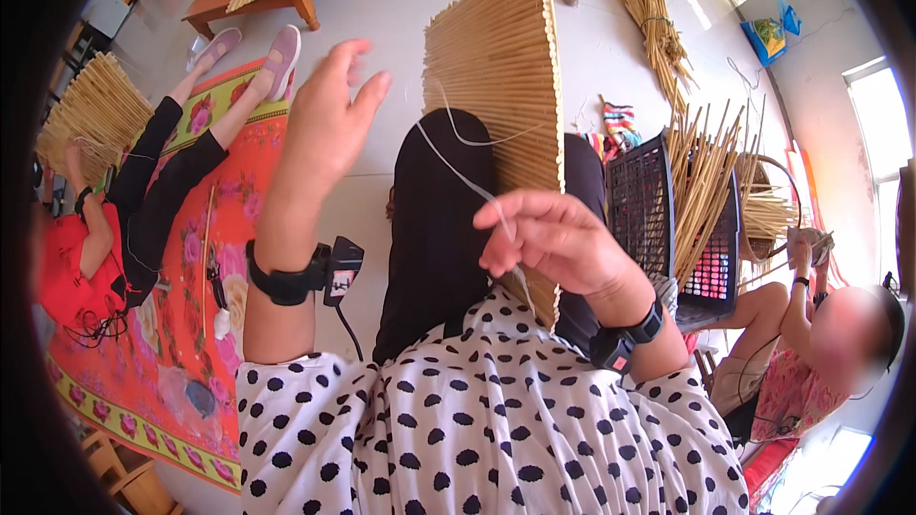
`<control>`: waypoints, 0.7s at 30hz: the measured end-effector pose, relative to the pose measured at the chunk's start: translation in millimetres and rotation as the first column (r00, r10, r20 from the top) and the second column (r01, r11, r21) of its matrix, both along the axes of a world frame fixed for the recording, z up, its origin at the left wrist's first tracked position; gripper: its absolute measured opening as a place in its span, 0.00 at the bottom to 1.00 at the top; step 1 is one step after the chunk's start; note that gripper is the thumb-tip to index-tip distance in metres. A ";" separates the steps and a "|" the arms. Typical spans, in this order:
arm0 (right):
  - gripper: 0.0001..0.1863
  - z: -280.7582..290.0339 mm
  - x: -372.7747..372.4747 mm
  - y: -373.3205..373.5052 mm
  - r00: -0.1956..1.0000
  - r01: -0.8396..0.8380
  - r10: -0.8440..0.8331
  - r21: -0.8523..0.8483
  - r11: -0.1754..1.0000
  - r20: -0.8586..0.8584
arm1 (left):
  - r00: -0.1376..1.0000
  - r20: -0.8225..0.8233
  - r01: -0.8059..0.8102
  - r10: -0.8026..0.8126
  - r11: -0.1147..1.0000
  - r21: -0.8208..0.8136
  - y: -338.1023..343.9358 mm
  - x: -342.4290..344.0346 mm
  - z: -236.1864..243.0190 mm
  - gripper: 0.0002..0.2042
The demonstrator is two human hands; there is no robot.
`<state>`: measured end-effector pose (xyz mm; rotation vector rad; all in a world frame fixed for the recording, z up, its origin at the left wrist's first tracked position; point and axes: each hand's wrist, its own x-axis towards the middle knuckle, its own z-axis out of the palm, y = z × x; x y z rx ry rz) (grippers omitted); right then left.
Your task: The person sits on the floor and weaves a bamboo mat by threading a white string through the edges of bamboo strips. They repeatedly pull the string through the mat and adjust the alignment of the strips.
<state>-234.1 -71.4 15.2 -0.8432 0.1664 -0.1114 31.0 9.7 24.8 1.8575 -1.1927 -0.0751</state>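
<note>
Our right hand (553, 243) pinches white thread (458, 176) by straw mat (496, 76) at 12; left hand (324, 124) spread, empty. Pull too hard & thread may snap.

Straw mat (501, 67): dry matt stalks, ribbed; thread (458, 176) thin, pale, perhaps plastic; crate (641, 205) black plastic.

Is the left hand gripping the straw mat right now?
No: the left hand is raised open in the air, apart from the straw mat, while the right hand pinches the thread.
</note>
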 end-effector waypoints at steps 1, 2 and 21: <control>0.22 -2.2 0.6 -1.7 0.997 0.004 -0.009 0.059 0.998 0.081 | 0.990 0.140 -0.008 0.013 0.999 -0.038 6.2 -3.3 -6.3 0.17; 0.25 -3.4 1.4 -2.8 0.992 0.023 -0.039 0.131 0.991 0.120 | 0.961 0.276 -0.005 0.028 0.997 -0.083 13.2 -11.1 -7.9 0.18; 0.34 1.6 17.7 -14.7 0.910 0.032 -0.206 0.434 0.900 0.359 | 0.661 -0.425 0.570 -0.618 0.782 -0.251 37.8 -102.8 -36.9 0.07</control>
